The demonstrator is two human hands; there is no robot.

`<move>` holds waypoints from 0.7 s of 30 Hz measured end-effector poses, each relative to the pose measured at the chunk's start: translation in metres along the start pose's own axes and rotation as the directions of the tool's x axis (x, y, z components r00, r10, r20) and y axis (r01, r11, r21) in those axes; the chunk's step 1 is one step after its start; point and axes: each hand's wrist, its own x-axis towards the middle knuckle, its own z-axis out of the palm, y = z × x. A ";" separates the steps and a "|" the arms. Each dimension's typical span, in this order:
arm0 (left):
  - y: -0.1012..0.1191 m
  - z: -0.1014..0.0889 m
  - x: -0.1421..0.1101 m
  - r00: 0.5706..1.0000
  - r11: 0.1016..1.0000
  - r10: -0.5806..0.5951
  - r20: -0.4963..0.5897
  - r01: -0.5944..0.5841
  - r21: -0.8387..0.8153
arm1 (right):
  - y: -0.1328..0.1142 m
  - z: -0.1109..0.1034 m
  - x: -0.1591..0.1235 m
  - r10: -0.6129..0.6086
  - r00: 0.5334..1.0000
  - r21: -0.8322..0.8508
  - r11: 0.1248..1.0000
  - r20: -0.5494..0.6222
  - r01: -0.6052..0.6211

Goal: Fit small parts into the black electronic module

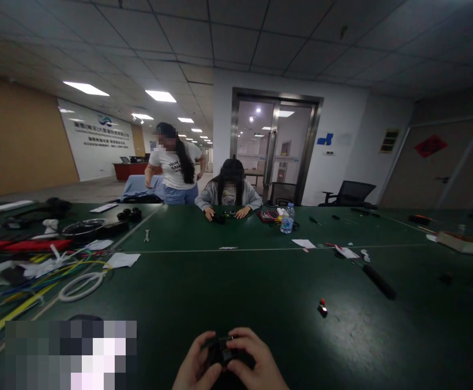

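Note:
At the bottom edge of the view my left hand (193, 364) and my right hand (256, 362) both close around a small black part (221, 352), holding it just above the dark green table (228, 287). My fingers curl over its sides and hide most of it. A small red and black piece (322, 307) lies on the table ahead and to the right of my hands.
Coloured cables, a white ring (81, 286) and red bars (20, 245) crowd the left side. A black cylinder (379, 281) lies to the right, a water bottle (287, 218) farther back. One person sits across the table, another stands behind.

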 end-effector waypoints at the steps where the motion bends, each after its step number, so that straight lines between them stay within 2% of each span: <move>1: 0.000 0.000 0.000 1.000 1.000 0.007 -0.004 -0.007 0.004 | -0.002 0.000 0.000 0.006 1.000 0.004 1.000 -0.001 -0.006; 7: -0.002 -0.001 0.001 1.000 1.000 0.001 0.006 -0.001 0.009 | -0.007 0.002 -0.002 0.038 0.999 0.020 0.999 -0.019 -0.038; 15: 0.013 0.002 0.002 0.999 0.999 -0.015 0.049 0.013 0.044 | -0.017 0.002 -0.003 0.112 0.993 0.025 0.993 -0.028 -0.111; 21: 0.017 -0.001 0.006 0.997 0.999 -0.003 0.079 0.000 0.044 | -0.023 0.002 0.001 0.095 0.995 0.009 0.995 -0.037 -0.095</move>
